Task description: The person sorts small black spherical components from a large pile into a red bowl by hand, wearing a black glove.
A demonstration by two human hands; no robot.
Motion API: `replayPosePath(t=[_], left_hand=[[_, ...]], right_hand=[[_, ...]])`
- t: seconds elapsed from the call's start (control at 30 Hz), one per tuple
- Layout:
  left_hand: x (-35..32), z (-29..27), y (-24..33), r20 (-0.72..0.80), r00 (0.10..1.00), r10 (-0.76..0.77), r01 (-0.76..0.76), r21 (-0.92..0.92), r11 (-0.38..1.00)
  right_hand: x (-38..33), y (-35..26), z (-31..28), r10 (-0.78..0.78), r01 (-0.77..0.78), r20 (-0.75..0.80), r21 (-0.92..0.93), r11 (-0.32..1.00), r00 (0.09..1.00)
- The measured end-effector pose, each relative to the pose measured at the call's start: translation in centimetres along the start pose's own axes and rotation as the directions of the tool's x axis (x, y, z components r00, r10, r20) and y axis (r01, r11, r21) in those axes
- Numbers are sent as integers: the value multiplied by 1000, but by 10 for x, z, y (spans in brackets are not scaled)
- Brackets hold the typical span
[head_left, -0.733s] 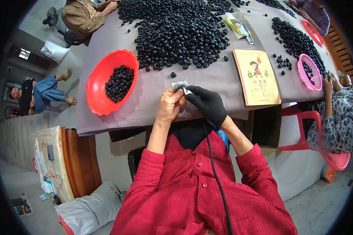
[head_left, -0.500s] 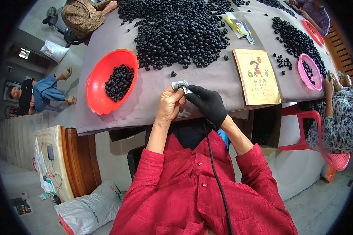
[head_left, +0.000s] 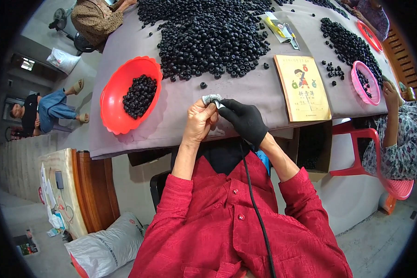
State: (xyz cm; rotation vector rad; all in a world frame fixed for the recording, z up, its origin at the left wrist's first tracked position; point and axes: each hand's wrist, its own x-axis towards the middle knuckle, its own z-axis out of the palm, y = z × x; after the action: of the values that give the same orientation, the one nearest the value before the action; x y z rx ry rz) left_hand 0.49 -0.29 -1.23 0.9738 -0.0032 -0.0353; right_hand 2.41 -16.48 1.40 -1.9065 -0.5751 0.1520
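Close together above the table's near edge, my two hands meet at their fingertips. My bare left hand [head_left: 199,121] is closed, its index fingertip covered by a grey-white speckled wrap [head_left: 211,98]. Whatever lies between its finger and thumb is hidden. My right hand [head_left: 245,123], in a black glove, pinches a small whitish piece [head_left: 219,105] against the left fingertips; whether it is part of the wrap I cannot tell. Just beyond the hands lies one loose black bead-like piece [head_left: 203,85]. To their left, a red scalloped basin [head_left: 111,111] holds many similar black pieces.
A large heap of black bead-like pieces [head_left: 208,41] covers the table's middle. A yellow booklet [head_left: 303,88] lies at right, with a packaged yellow tool [head_left: 280,30] beyond it. A pink basket [head_left: 359,83] stands farther right. Other people sit around the table. A black cable [head_left: 255,199] hangs down my front.
The right gloved fingers have shifted slightly at the left fingertips, and more of the speckled wrap shows. At far right, another person's hand has drawn back from the black pieces.
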Motion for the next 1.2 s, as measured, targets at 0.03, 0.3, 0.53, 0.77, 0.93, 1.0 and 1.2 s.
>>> replayPosePath(t=[0.03,0.3,0.53,0.77,0.93,1.0,1.2], left_hand=[[0,0,0,-1,1000,0,0,-1,1000],[-1,1,1,-19,1000,-9,11,62,998],[-1,2,3,-12,1000,-15,16,56,998],[-2,4,2,-3,1000,3,-3,57,998],[-1,0,-1,44,999,-3,5,-50,999],[0,-2,0,65,998,-12,17,-78,997],[0,-2,2,77,997,-24,32,-106,994]], right_hand=[[0,-2,-1,1,-1,1,0,1000,1000],[0,-1,1,37,-37,3,13,999,999],[1,0,2,49,-49,-5,60,997,999],[3,-1,0,90,-90,9,123,988,996],[1,1,0,60,-58,-3,195,979,998],[0,0,-1,12,-12,2,217,976,1000],[0,-8,-9,89,-112,104,250,962,991]])
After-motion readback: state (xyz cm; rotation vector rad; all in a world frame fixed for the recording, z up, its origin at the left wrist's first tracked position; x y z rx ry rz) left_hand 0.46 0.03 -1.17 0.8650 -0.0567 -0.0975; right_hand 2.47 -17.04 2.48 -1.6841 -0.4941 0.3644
